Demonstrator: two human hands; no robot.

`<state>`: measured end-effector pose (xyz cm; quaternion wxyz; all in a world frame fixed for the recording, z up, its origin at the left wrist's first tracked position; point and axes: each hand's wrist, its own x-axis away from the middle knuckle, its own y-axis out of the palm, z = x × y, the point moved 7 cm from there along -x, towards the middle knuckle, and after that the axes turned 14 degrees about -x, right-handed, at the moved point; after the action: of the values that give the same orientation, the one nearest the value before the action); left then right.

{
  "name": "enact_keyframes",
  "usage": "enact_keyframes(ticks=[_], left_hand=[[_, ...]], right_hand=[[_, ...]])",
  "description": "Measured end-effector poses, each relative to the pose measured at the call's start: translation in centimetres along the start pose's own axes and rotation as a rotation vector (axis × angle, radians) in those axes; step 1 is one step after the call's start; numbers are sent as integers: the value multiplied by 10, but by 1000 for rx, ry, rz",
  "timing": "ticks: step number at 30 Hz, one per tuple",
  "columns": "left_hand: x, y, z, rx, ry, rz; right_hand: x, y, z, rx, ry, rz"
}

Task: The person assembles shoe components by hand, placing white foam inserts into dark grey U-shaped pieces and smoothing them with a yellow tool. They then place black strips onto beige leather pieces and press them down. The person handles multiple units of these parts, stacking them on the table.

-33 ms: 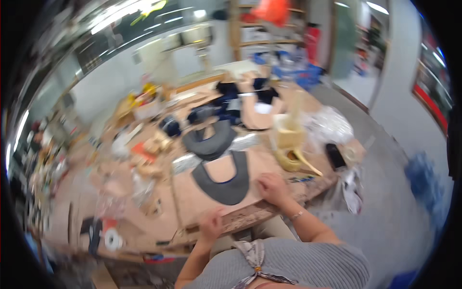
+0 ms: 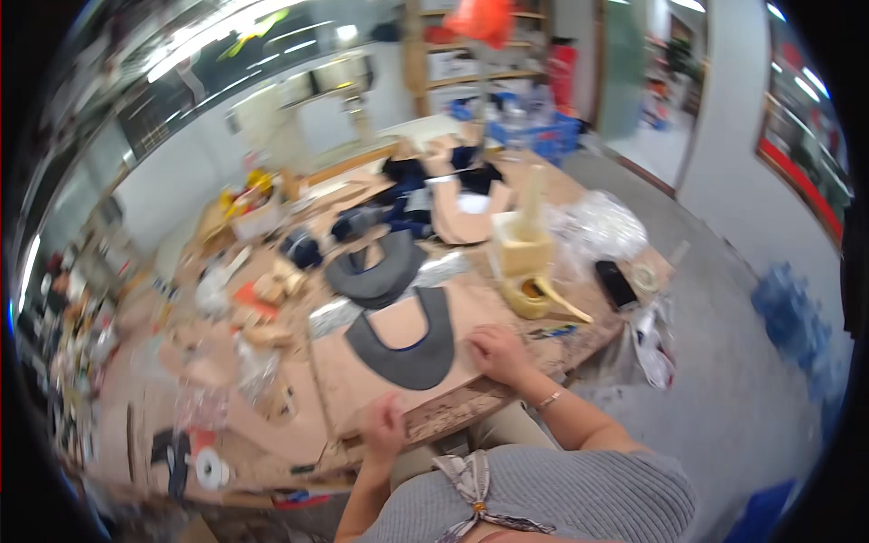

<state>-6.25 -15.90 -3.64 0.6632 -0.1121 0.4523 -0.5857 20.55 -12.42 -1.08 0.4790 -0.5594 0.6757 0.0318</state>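
Observation:
A dark grey U-shaped piece (image 2: 409,365) lies flat on a tan board (image 2: 471,317) at the table's front. My right hand (image 2: 498,351) is beside it, close to the board's right side, with fingers curled together; whatever they may hold is hidden. Low at the board's front edge, my left hand (image 2: 385,425) is smeared by motion, and its finger pose is unclear. Just beyond the flat piece sits a stack of similar grey U-shaped pieces (image 2: 376,271).
A yellowish pot (image 2: 525,294) with a brush-like handle stands right of the board. Farther right are a black case (image 2: 615,285) and clear plastic wrap (image 2: 602,226). Dark blue pieces (image 2: 407,208) lie behind. A white roll (image 2: 213,471) is at the near left.
The whole view has shifted, so the table and things on it appear slightly farther left. Both hands keep about the same places relative to the grey piece.

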Motion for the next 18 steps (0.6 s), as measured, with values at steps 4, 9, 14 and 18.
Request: enact_keyframes(ticks=[4,9,14,18], left_hand=[[-21,-53,-94,96,-90,459],[-13,-194,-164,-6,-330,1167],[-44,-225,-318,568,-620,874],[-83,-251,-290,546,-529,851]], right_hand=[[4,-12,-2,18,26,54],[6,-11,-1,54,-3,36],[7,-17,-2,2,53,27],[6,-12,3,15,64,-21]])
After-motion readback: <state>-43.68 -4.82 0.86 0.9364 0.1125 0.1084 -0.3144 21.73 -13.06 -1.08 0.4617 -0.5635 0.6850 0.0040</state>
